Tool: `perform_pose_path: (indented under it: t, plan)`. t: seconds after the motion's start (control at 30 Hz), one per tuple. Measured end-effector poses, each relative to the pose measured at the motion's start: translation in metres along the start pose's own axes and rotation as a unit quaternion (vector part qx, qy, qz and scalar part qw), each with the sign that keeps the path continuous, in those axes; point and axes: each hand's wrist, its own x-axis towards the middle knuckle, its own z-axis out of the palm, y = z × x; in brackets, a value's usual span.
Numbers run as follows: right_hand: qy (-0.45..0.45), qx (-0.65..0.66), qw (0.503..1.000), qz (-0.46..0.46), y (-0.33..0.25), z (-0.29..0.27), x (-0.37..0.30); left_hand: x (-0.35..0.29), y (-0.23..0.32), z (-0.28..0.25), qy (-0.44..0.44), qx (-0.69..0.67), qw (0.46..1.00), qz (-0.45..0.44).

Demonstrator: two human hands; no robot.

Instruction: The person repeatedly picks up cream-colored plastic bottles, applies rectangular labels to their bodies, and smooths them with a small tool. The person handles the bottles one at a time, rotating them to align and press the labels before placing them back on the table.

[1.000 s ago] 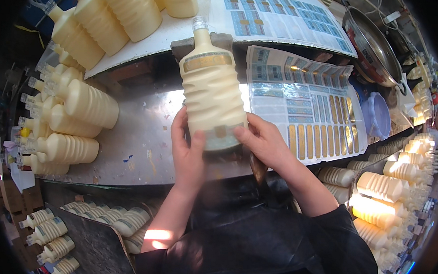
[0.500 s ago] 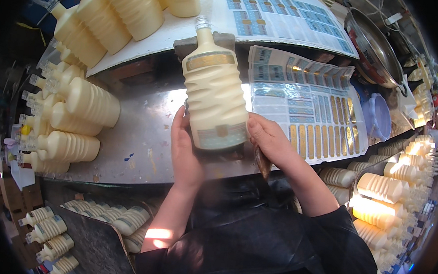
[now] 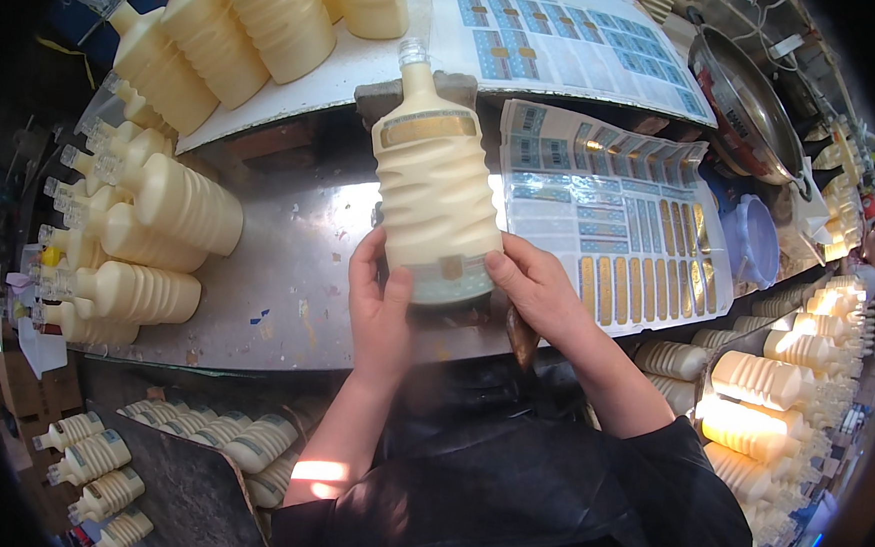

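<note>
A cream-coloured ribbed bottle [image 3: 437, 193] with a clear neck lies slanted in front of me, neck pointing away. It carries a gold strip label [image 3: 428, 130] at its shoulder and a pale blue label [image 3: 452, 266] with a gold patch near its base. My left hand [image 3: 379, 305] is closed on the lower left side, thumb at the front by the blue label. On the right, my right hand [image 3: 542, 290] grips the base, thumb on that label's right end. Beneath the right hand shows a brown pointed object [image 3: 522, 337] of a kind I cannot make out.
Sticker sheets [image 3: 611, 219] lie to the right, and another sheet [image 3: 572, 46] rests on the white raised shelf [image 3: 370, 69]. Several cream bottles [image 3: 176, 207] are stacked at the left; more stand on the shelf. A lilac basin [image 3: 757, 238] and a metal pan [image 3: 754, 97] sit at the right.
My left thumb has come round onto the bottle's front. The right thumb has shifted onto the blue label's end. The bottle sits slightly right and lower in view, as does the background.
</note>
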Motion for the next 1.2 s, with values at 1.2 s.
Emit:
perform_pose_path:
  t: [1.2]
  plan:
    - [0.004,-0.013,1.0,0.001,-0.0013,0.0018,-0.0012,-0.0007,-0.0009,0.0005,-0.001,-0.017,1.0,-0.003]
